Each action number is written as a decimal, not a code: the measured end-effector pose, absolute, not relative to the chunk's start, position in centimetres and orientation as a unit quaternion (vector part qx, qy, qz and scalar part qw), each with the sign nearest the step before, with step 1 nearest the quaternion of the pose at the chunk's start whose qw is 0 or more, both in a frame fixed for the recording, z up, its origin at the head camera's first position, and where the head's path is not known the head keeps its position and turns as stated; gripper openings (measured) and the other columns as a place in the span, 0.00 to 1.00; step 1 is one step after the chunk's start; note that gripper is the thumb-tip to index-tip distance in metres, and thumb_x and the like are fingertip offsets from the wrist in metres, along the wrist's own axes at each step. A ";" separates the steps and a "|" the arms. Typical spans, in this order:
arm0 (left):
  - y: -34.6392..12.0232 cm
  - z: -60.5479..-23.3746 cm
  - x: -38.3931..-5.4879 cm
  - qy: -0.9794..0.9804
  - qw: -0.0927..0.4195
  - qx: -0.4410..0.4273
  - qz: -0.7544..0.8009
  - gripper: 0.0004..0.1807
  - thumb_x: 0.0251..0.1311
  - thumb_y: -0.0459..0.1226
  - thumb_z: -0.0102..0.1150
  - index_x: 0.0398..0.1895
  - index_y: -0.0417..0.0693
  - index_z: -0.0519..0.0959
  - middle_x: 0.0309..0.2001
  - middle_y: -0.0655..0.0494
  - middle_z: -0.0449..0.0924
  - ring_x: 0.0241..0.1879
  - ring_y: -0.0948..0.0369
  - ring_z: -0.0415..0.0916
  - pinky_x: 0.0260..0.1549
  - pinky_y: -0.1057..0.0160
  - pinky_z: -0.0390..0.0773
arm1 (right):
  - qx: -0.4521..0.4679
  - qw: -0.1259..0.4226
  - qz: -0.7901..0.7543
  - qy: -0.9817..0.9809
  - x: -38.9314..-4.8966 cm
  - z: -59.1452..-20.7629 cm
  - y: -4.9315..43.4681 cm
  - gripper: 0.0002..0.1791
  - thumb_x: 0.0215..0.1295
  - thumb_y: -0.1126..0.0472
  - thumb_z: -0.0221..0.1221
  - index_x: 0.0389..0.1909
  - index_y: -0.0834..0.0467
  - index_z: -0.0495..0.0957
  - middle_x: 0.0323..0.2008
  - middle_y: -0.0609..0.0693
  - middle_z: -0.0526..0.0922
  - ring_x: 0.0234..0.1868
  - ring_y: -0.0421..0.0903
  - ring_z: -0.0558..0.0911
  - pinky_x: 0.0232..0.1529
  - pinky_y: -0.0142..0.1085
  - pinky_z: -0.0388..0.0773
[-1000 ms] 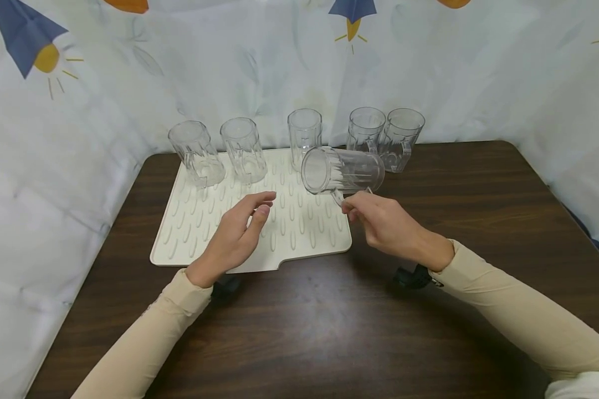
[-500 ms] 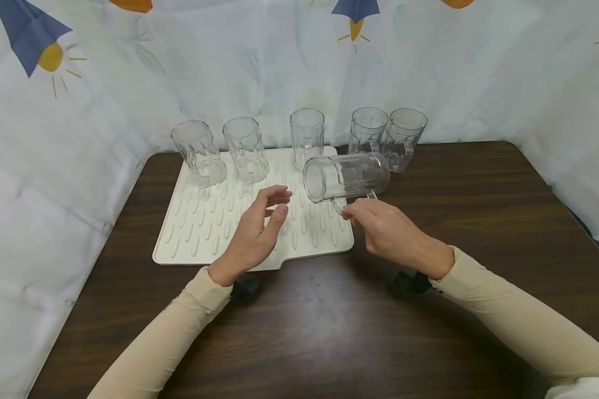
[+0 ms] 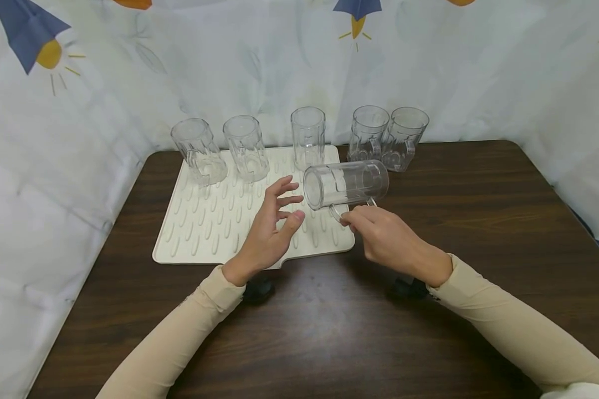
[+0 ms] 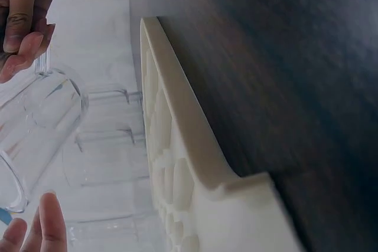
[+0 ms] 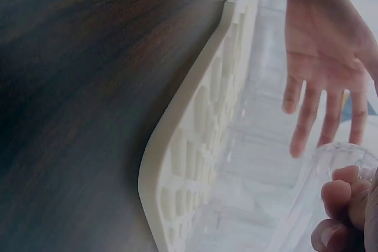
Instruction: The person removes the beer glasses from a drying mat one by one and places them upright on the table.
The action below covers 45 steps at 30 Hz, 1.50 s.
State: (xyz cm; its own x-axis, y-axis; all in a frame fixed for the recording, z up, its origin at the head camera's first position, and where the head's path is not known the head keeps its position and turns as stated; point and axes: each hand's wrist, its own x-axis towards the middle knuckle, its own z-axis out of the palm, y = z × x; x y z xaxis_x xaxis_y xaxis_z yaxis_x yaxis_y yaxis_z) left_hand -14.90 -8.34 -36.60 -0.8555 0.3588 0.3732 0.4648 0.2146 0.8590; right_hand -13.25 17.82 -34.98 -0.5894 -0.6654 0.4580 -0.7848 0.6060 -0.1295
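Note:
A clear mug (image 3: 346,183) is held sideways above the right part of a white drying mat (image 3: 189,244), its mouth facing left. My right hand (image 3: 394,238) grips it by the handle, which hangs on the underside. Close to the mug's mouth, my left hand (image 3: 269,227) is spread with its fingers apart and holds nothing. The left wrist view shows the mug (image 4: 41,110) tilted between the two hands. In the right wrist view the left palm (image 5: 325,45) faces the camera, with its fingertips near the mug's rim.
Three clear mugs stand upright along the mat's back: a left mug (image 3: 199,152), a middle mug (image 3: 246,149) and a right mug (image 3: 308,138). Two more, one mug (image 3: 368,133) beside another mug (image 3: 404,138), stand at the table's back edge. A white curtain (image 3: 259,61) hangs behind.
My left hand has moved right and forward toward the mug's mouth, its fingers spreading. The held mug has come slightly lower and nearer, still in my right hand.

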 end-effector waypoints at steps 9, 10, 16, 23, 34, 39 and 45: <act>-7.5 -36.7 -14.8 -0.784 0.033 -0.248 -0.568 0.41 0.69 0.39 0.60 0.80 0.52 0.53 0.76 0.48 0.62 0.69 0.51 0.74 0.53 0.60 0.85 | 0.414 0.179 0.143 -0.881 -12.8 -35.2 17.7 0.22 0.55 0.84 0.56 0.46 0.60 0.80 0.32 0.50 0.82 0.31 0.43 0.77 0.34 0.37 0.80; -7.4 -36.7 -14.8 -0.786 0.034 -0.246 -0.567 0.41 0.68 0.38 0.61 0.80 0.52 0.53 0.76 0.48 0.62 0.69 0.51 0.74 0.53 0.60 0.85 | 0.415 0.178 0.142 -0.881 -12.8 -35.2 17.7 0.22 0.54 0.84 0.56 0.46 0.59 0.80 0.32 0.50 0.82 0.31 0.43 0.77 0.34 0.37 0.80; -7.3 -36.7 -14.8 -0.792 0.038 -0.243 -0.559 0.42 0.67 0.38 0.62 0.81 0.53 0.53 0.77 0.48 0.60 0.70 0.51 0.74 0.54 0.55 0.86 | 0.430 0.188 0.134 -0.873 -12.6 -35.3 17.7 0.23 0.53 0.84 0.57 0.46 0.59 0.79 0.33 0.50 0.83 0.31 0.43 0.77 0.35 0.37 0.81; -7.1 -36.8 -14.9 -0.792 0.042 -0.243 -0.558 0.43 0.67 0.38 0.64 0.81 0.49 0.53 0.77 0.48 0.60 0.71 0.50 0.72 0.53 0.54 0.86 | 0.444 0.192 0.123 -0.866 -12.4 -35.3 17.6 0.21 0.54 0.83 0.59 0.45 0.60 0.78 0.35 0.50 0.84 0.31 0.44 0.78 0.35 0.36 0.82; -6.5 -36.8 -15.1 -0.790 0.061 -0.252 -0.556 0.43 0.66 0.37 0.66 0.80 0.50 0.54 0.75 0.44 0.61 0.69 0.48 0.74 0.50 0.54 0.86 | 0.437 0.194 0.076 -0.875 -12.1 -35.4 17.7 0.14 0.61 0.77 0.64 0.45 0.61 0.80 0.34 0.51 0.82 0.33 0.45 0.78 0.35 0.37 0.81; -6.3 -36.9 -15.1 -0.789 0.061 -0.248 -0.559 0.44 0.64 0.37 0.67 0.79 0.48 0.55 0.76 0.46 0.61 0.68 0.49 0.74 0.51 0.55 0.86 | 0.439 0.210 0.054 -0.872 -12.0 -35.6 17.7 0.09 0.65 0.73 0.63 0.44 0.61 0.79 0.32 0.51 0.79 0.32 0.46 0.76 0.34 0.36 0.77; -6.1 -37.0 -15.2 -0.792 0.071 -0.251 -0.552 0.43 0.63 0.36 0.69 0.78 0.46 0.56 0.76 0.47 0.61 0.68 0.48 0.75 0.50 0.57 0.85 | 0.444 0.230 0.029 -0.866 -12.0 -35.8 17.6 0.04 0.71 0.70 0.60 0.43 0.62 0.77 0.31 0.51 0.76 0.30 0.47 0.73 0.32 0.35 0.71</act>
State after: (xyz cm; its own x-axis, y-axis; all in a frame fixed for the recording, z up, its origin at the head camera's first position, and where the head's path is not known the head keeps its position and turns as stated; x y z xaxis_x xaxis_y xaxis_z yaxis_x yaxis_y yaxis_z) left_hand -15.24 -6.07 -37.05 -0.8638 0.3197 0.3894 0.4759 0.2640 0.8389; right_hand -11.96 17.60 -35.85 -0.5005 -0.7547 0.4241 -0.7814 0.6047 0.1538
